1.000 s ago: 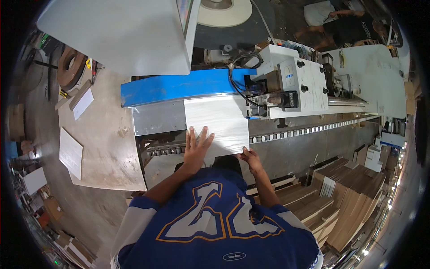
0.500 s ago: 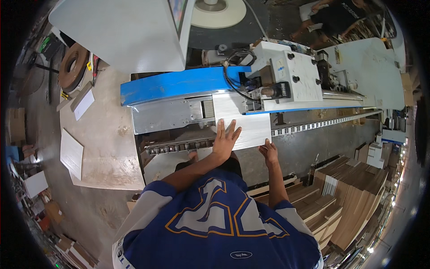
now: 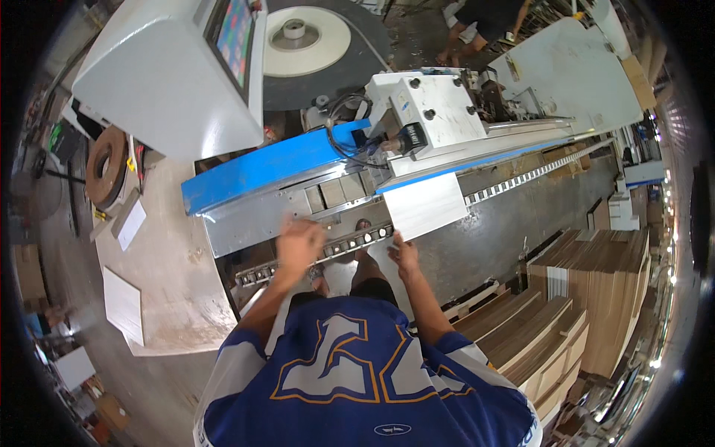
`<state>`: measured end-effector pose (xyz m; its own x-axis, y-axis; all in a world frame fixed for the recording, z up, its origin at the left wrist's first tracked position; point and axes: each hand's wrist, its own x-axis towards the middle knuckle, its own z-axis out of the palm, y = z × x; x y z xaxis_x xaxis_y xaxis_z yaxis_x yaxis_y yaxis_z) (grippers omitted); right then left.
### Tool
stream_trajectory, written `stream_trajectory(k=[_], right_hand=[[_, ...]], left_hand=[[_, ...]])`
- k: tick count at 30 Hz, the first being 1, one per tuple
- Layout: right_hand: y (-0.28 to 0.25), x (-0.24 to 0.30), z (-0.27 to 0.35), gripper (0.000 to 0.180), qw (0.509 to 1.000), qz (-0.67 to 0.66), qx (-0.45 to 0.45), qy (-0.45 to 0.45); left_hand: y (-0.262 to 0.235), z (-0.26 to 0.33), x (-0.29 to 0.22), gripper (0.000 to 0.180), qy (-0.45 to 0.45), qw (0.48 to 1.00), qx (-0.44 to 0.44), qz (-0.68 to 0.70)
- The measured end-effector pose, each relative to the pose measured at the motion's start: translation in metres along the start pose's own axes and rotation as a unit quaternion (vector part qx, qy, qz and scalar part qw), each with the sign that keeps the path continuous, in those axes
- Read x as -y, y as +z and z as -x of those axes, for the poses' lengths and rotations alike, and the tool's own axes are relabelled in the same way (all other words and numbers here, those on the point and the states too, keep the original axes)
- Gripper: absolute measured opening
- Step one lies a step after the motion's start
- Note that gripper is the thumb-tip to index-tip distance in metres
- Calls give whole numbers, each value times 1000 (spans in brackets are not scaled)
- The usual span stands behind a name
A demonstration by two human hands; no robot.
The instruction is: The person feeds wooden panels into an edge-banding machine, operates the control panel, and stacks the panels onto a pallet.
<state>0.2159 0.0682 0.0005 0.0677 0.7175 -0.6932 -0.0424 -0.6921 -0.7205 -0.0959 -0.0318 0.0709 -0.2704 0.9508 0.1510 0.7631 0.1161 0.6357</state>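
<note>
A white rectangular board [image 3: 428,207] lies at the front of an edge banding machine, its far edge under the blue-edged pressure beam [image 3: 439,169]. My right hand [image 3: 406,257] is at the board's near left corner, index fingertip at the corner and the other fingers loosely bent; whether the fingertip presses on it is hard to tell. Clear of the board, my left hand [image 3: 301,244] hovers over the near side of the metal infeed bed [image 3: 253,223]. Motion smears its fingers, and nothing shows in it.
A roller rail [image 3: 521,173] runs along the machine's near side. At the left stands a worktable [image 3: 175,283] with a white panel [image 3: 123,305] and a brown tape roll [image 3: 106,167]. Board stacks [image 3: 588,290] rise at the right. Another person [image 3: 484,26] is beyond the machine.
The board has moved right along the machine. My left hand has lifted off it and swung left. My right hand has gone from its near right corner to its near left corner. The view has turned.
</note>
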Motion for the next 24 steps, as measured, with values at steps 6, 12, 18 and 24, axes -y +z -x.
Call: stream_trajectory(k=[6, 12, 18, 24], right_hand=[[40, 6, 80, 33, 844, 390, 188, -317], [53, 40, 40, 81, 651, 568, 138, -484], [52, 22, -2, 83, 623, 650, 160, -405], [59, 27, -2, 77, 635, 633, 178, -406]], left_hand=[[-143, -49, 138, 19, -21, 928, -283, -242], [-161, -103, 186, 53, -266, 913, -146, -271], [-161, -109, 177, 57, -293, 909, -114, -275], [-161, -104, 192, 58, -295, 901, -122, -293]])
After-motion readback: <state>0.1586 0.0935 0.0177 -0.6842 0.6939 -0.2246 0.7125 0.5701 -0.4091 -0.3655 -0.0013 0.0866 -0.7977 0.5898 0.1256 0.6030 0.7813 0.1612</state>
